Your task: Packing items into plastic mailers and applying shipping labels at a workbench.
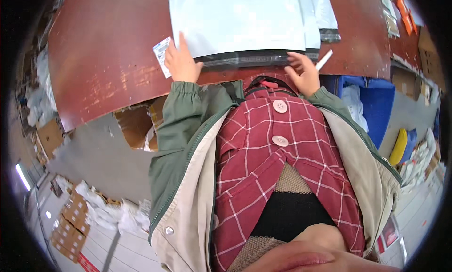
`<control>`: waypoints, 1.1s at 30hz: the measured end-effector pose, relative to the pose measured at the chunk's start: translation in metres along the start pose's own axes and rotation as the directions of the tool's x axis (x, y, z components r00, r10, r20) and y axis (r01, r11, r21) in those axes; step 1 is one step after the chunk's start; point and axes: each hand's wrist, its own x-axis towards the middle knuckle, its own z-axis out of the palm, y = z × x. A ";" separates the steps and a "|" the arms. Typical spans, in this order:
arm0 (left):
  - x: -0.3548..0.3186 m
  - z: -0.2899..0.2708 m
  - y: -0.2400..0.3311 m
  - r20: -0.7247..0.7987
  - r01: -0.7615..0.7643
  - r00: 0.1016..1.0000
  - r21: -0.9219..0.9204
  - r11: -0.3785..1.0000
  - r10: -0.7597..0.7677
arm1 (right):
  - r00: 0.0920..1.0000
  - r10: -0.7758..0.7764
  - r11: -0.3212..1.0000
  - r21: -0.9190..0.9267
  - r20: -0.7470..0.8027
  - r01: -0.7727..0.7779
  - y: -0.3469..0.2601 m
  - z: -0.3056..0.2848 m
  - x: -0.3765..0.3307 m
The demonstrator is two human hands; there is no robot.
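A large white plastic mailer bag (240, 22) lies flat before me, its dark clear-edged strip (245, 60) toward my body. My left hand (183, 62) is open at the bag's left lower corner, fingers spread and pointing away from me. Beside it, partly covered by that hand, lies a white printed label (161, 56). At the strip's right end is my right hand (303, 73), its fingers loosely bent and the thumb apart, with nothing visible between them. A thin white strip-like thing (324, 60) sticks out just beyond the right hand; whether the hand touches it is unclear.
The bags lie on a worn red tabletop (103, 51). Another white mailer (325, 11) shows under the first at right. An orange tool-like object (406, 15) lies far right. Below the edge stand a blue bin (376, 102) and an open cardboard box (136, 126).
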 end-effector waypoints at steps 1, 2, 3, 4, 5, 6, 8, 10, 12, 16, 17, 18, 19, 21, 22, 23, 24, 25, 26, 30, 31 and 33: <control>0.008 -0.002 0.006 0.002 -0.022 1.000 -0.003 1.000 0.022 | 0.988 0.104 0.994 0.030 -0.117 -0.101 -0.005 -0.003 -0.001; 0.020 0.000 0.018 -0.006 -0.229 0.973 -0.176 0.958 0.231 | 0.965 0.051 0.996 -0.051 -0.256 -0.067 0.002 -0.004 0.001; 0.032 0.003 0.029 -0.045 -0.414 0.904 -0.336 0.846 0.425 | 0.941 -0.038 0.991 -0.131 -0.335 -0.007 0.007 -0.002 0.007; 0.044 0.015 0.046 -0.115 -0.480 0.871 -0.400 0.780 0.477 | 0.907 -0.130 0.974 -0.223 -0.402 0.042 0.012 -0.001 0.014; 0.057 0.029 0.068 -0.190 -0.543 0.833 -0.461 0.702 0.519 | 0.913 -0.083 0.989 -0.149 -0.400 0.025 0.020 0.001 0.021; 0.069 0.042 0.092 -0.195 -0.555 0.823 -0.473 0.684 0.533 | 0.924 0.005 0.995 -0.086 -0.382 -0.041 0.031 0.001 0.028; 0.085 0.056 0.126 -0.311 -0.701 0.694 -0.497 0.511 0.649 | 0.928 0.290 0.953 -0.020 -0.233 -0.303 0.034 -0.001 0.033; 0.073 0.077 0.143 -0.172 -0.619 0.691 -0.642 0.452 0.702 | 0.932 0.273 0.960 0.000 -0.239 -0.281 0.057 0.008 0.031; 0.060 0.082 0.154 -0.032 -0.500 0.662 -0.763 0.410 0.749 | 0.911 0.411 0.877 0.262 0.029 -0.404 0.048 0.016 0.023; 0.028 0.066 0.181 0.164 -0.311 0.583 -0.860 0.405 0.796 | 0.954 0.275 0.940 0.241 -0.124 -0.240 0.043 0.014 0.004; 0.025 0.066 0.181 0.062 -0.400 0.610 -0.837 0.374 0.790 | 0.958 0.261 0.947 0.227 -0.123 -0.228 0.029 0.012 0.002; 0.025 0.064 0.180 0.066 -0.401 0.609 -0.834 0.379 0.790 | 0.958 0.259 0.946 0.234 -0.122 -0.226 0.028 0.013 0.003; 0.023 0.064 0.180 0.004 -0.441 0.623 -0.824 0.355 0.782 | 0.956 0.251 0.962 0.152 -0.151 -0.228 0.031 0.012 0.003; 0.022 0.062 0.179 -0.056 -0.482 0.639 -0.806 0.343 0.767 | 0.970 0.224 0.969 0.134 -0.099 -0.210 0.040 0.005 0.013; 0.020 0.062 0.182 -0.207 -0.588 0.615 -0.763 0.268 0.761 | 0.978 0.208 0.962 0.187 -0.020 -0.200 0.051 -0.002 0.024; 0.018 0.062 0.181 -0.348 -0.685 0.574 -0.700 0.202 0.742 | 0.872 0.486 0.674 0.607 0.063 -0.420 0.053 0.003 0.039; 0.016 0.062 0.178 -0.345 -0.682 0.583 -0.700 0.212 0.735 | 0.859 0.496 0.536 0.732 0.130 -0.420 0.056 0.005 0.056; 0.016 0.058 0.164 -0.384 -0.703 0.466 -0.708 0.070 0.797 | 0.899 0.426 0.690 0.607 0.100 -0.395 0.046 0.007 0.068; 0.015 0.053 0.156 -0.440 -0.704 0.337 -0.705 -0.088 0.832 | 0.936 0.345 0.825 0.451 0.072 -0.339 0.041 0.001 0.078; -0.023 0.032 0.049 0.102 -0.391 0.661 -0.799 0.458 0.743 | 0.950 0.308 0.931 0.185 0.058 -0.313 0.095 -0.028 0.098; -0.045 0.032 0.014 0.267 -0.157 0.780 -0.792 0.590 0.566 | 0.952 0.304 0.945 0.115 0.047 -0.307 0.103 -0.037 0.098; -0.101 0.040 -0.065 0.477 0.148 0.838 -0.668 0.729 0.266 | 0.959 0.280 0.958 0.057 0.041 -0.282 0.096 -0.048 0.097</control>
